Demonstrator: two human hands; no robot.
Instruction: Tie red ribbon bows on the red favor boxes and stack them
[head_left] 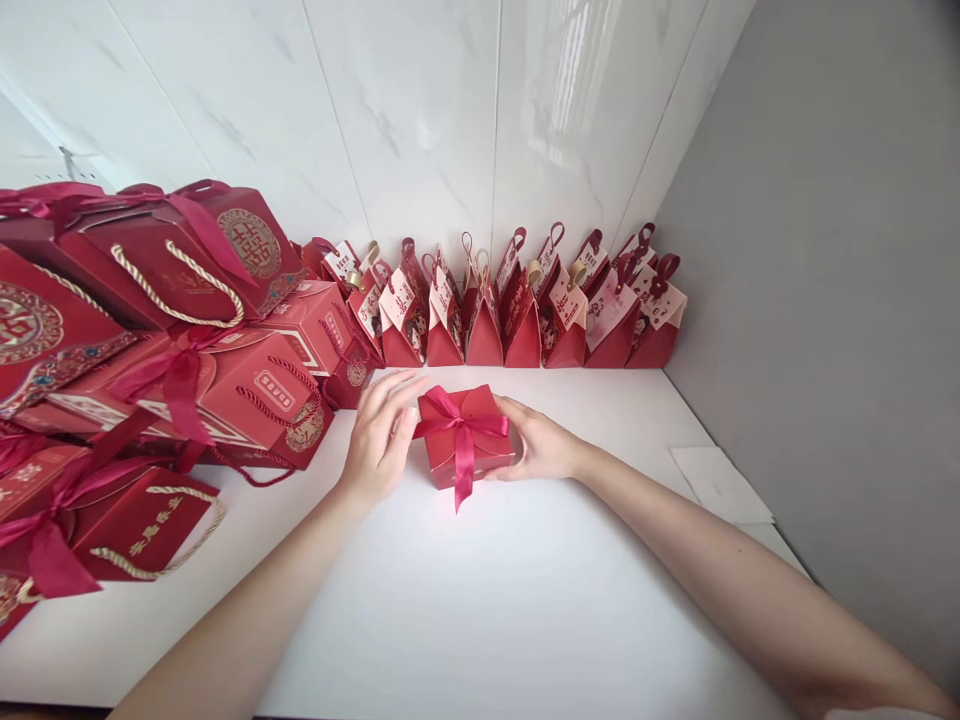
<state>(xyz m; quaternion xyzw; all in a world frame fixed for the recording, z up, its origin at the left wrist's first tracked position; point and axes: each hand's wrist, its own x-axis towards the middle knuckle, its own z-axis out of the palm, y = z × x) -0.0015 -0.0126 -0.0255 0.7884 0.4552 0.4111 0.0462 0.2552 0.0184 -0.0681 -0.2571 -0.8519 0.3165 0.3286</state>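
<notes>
From where I stand, I see a small red gift box [486,452] on the white table [480,610], out in front of the person and between the two hands. A shiny satin bow [459,422] sits on its lid, and one ribbon tail hangs down over the front. The right hand [534,442] holds the box by its right side, with the thumb low down near the front. The left hand [381,440] is loose and not gripping, just beside the box's left side. I can't tell if its thumb touches the ribbon there.

I think a soft hold is best, because the box looks like thin card and a hard squeeze could bend it. The left fingers should mind that ribbon, since a tug might pull the bow crooked. It would help to hold the box low, on its firm sides, and leave the bow alone.

Behind it is a row of little pointed boxes [523,330]. Bigger gift boxes [251,395] are piled on the left, so bumping those is worth watching for.
</notes>
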